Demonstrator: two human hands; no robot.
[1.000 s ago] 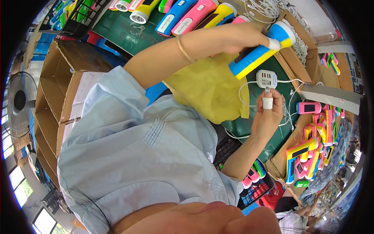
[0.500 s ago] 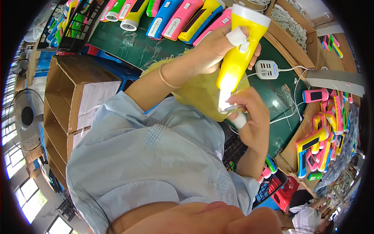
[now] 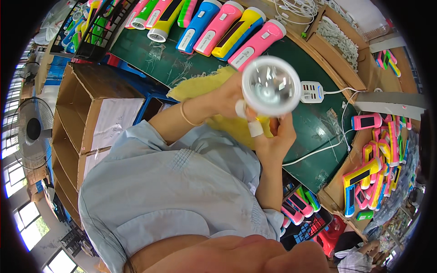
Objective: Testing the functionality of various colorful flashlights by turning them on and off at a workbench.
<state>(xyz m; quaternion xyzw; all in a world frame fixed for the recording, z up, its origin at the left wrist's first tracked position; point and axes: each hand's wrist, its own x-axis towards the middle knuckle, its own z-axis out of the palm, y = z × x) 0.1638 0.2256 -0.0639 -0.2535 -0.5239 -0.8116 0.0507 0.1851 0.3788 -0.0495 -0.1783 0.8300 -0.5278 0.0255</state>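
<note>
1. 2 hands meeting on 1 torch (image 3: 271,86), raised above the green table (image 3: 182,59) with its round reflector and lens turned straight up at the camera, likely so the head can be looked into.
2. Left hand (image 3: 232,95) wrapped around the torch just behind the lens rim, grip clamped on the body; a thin bracelet (image 3: 185,114) on that wrist.
3. Right hand (image 3: 273,136) cupped underneath, fingers closed against the lower part of the torch, a white tape wrap on 1 fingertip (image 3: 255,128); looks like a steadying hold from below.
4. Yellow cloth (image 3: 214,84) spread on the table under the hands, probably as a soft working pad.
5. Row of finished-looking torches (image 3: 227,27) in blue, pink, yellow and green lying side by side along the far edge of the table, heads pointing the same way.
6. White multi-port charger block (image 3: 312,91) just beside the lens, its cable (image 3: 318,150) trailing across the table toward the right hand.
7. Cardboard tray (image 3: 373,173) at right, packed with pink, yellow and blue torches; open carton (image 3: 86,113) at left; standing fan (image 3: 32,132) beyond it.
8. Light-blue shirt sleeve (image 3: 173,191) filling the lower middle of the view.
</note>
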